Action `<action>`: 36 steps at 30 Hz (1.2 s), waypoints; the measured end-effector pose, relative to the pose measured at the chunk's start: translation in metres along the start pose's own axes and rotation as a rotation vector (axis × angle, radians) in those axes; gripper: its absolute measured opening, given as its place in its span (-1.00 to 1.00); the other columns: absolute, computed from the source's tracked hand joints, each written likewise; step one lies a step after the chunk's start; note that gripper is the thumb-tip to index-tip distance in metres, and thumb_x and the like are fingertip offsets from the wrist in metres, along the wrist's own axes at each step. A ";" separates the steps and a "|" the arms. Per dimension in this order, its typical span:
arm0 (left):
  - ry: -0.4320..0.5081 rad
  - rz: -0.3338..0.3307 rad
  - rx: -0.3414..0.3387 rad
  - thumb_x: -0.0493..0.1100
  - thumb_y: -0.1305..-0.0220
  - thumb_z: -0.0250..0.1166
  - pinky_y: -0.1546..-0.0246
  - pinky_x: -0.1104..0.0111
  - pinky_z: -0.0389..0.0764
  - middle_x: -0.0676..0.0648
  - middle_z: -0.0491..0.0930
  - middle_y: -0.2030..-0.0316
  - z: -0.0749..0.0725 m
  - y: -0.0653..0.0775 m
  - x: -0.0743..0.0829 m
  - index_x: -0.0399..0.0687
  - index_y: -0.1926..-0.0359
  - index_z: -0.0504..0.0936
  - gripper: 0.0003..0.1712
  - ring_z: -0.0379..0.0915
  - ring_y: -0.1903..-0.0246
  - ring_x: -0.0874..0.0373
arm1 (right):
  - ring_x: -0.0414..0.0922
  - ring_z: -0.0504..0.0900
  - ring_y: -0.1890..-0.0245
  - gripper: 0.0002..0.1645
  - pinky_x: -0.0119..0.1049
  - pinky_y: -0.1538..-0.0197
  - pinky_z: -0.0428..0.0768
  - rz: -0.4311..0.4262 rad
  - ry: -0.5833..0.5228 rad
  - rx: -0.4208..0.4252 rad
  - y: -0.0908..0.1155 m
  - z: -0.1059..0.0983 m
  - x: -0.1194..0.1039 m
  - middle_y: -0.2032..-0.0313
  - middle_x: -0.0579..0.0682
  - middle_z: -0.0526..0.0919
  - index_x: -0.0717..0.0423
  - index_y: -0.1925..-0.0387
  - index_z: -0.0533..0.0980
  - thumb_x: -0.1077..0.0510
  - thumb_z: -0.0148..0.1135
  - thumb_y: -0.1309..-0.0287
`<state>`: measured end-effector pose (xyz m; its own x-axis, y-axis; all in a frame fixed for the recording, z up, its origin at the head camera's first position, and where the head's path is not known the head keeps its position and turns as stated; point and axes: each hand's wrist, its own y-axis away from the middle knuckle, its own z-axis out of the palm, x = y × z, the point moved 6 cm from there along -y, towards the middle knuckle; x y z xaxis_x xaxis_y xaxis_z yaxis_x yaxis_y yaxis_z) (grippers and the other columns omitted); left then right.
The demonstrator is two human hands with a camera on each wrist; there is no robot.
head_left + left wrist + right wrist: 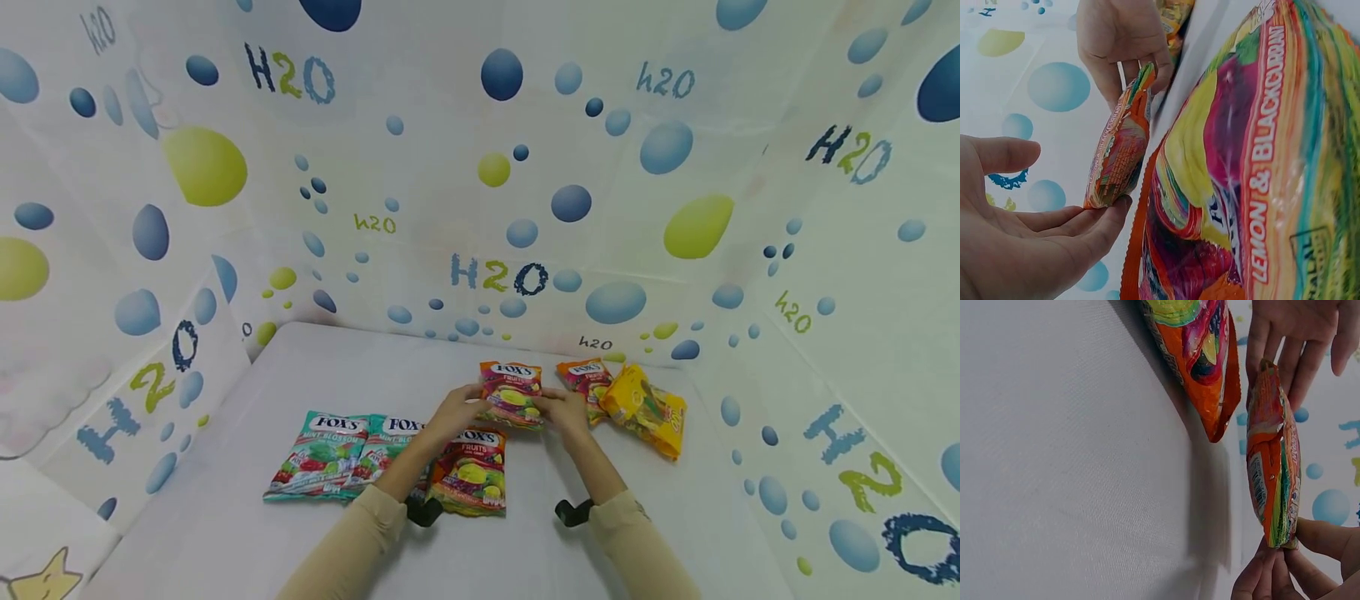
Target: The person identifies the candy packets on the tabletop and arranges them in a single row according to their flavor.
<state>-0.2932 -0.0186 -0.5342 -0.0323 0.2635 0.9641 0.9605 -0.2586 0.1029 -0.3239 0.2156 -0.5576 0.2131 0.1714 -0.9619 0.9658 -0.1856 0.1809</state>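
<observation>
A small orange and purple bag of Fox's Fruits candy (512, 396) is held up between both hands, over the far half of the table. My right hand (564, 410) pinches its right edge; the right wrist view shows thumb and fingers (1310, 569) on either side of the corner. Along the left edge, my left hand (456, 414) supports it on nearly straight fingers (1100, 228), the thumb (1013, 153) raised apart from it. Another Fruits bag (471, 479) lies just below, partly behind the left forearm.
Two green Mint Blossom bags (321, 458) lie overlapping at the left of the white table (225, 533). Right of my right hand are another Fruits bag (587, 382) and a yellow bag (647, 412) leaning over it. Patterned sheet walls (465, 200) enclose the back and sides.
</observation>
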 end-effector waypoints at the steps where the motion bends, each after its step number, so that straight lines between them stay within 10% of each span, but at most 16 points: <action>1: 0.003 0.003 -0.001 0.00 -0.54 0.16 -0.35 -0.18 0.40 -0.35 0.38 -0.43 0.000 0.001 0.001 -0.28 -0.54 0.28 -0.28 0.34 -0.38 -0.32 | -0.09 0.75 0.16 -0.54 -0.29 0.06 0.74 -0.008 0.005 -0.002 0.000 -0.001 0.000 -0.07 0.30 0.71 0.35 -0.14 0.65 0.20 0.44 -0.28; 36: 0.017 0.063 -0.072 -0.02 -0.56 0.16 -0.33 -0.16 0.44 -0.31 0.50 -0.34 0.017 0.023 0.005 -0.28 -0.47 0.40 -0.37 0.43 -0.32 -0.25 | -0.01 0.73 -0.01 -0.54 -0.27 -0.04 0.72 0.024 -0.003 -0.015 0.027 -0.029 0.008 -0.20 0.31 0.62 0.33 -0.17 0.63 0.20 0.43 -0.31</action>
<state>-0.2668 -0.0070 -0.5312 0.0227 0.2290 0.9732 0.9383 -0.3410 0.0583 -0.2920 0.2403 -0.5544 0.2364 0.1646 -0.9576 0.9624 -0.1753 0.2074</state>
